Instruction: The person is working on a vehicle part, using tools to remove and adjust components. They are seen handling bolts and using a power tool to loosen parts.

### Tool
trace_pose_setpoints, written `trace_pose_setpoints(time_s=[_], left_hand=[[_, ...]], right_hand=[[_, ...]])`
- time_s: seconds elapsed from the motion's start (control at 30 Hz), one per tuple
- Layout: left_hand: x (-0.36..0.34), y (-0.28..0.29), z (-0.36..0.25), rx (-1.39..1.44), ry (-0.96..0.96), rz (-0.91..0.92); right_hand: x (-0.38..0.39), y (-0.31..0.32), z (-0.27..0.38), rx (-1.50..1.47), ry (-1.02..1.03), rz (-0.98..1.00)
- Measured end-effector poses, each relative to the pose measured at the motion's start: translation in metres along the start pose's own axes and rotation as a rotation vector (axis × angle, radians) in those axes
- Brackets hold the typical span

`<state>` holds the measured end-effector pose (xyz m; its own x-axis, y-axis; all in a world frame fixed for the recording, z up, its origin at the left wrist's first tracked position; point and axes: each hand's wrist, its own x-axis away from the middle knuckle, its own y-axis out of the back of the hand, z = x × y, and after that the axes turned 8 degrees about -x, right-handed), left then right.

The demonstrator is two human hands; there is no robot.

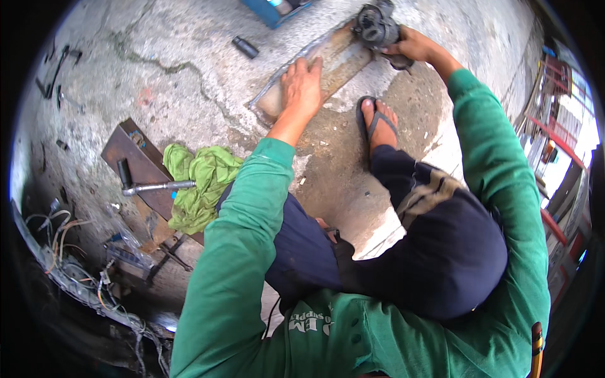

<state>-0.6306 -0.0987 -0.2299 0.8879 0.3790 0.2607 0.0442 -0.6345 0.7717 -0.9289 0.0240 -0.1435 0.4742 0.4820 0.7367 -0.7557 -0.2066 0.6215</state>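
Observation:
My right hand (413, 47) grips a dark, greasy metal machine part (376, 26) with rounded housings, at the far end of a shallow, rusty metal tray (343, 66). Its exact kind I cannot make out. My left hand (303, 86) lies over the tray's near left part, fingers stretched out and holding nothing. Beyond the left hand, a short black cylindrical socket (245, 47) lies on the concrete.
A blue container (275, 14) stands at the far edge. On the left, a ratchet wrench (157, 187) and a green cloth (200, 183) rest on a brown metal box (129, 148). Loose wiring (66, 233) hangs at lower left. My sandalled foot (380, 123) stands beside the tray.

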Motion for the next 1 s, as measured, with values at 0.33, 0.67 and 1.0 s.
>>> trace_pose_setpoints(time_s=[0.33, 0.67, 1.0], left_hand=[[-0.008, -0.001, -0.011, -0.055, 0.074, 0.022], [-0.025, 0.009, -0.025, -0.135, 0.155, 0.093], [-0.041, 0.004, -0.039, 0.257, 0.509, 0.068]], right_hand=[[0.006, 0.012, 0.002, 0.142, 0.157, 0.017], [-0.024, 0.02, -0.017, 0.06, 0.391, 0.185], [-0.012, 0.01, -0.067, -0.27, 0.596, 0.216]])
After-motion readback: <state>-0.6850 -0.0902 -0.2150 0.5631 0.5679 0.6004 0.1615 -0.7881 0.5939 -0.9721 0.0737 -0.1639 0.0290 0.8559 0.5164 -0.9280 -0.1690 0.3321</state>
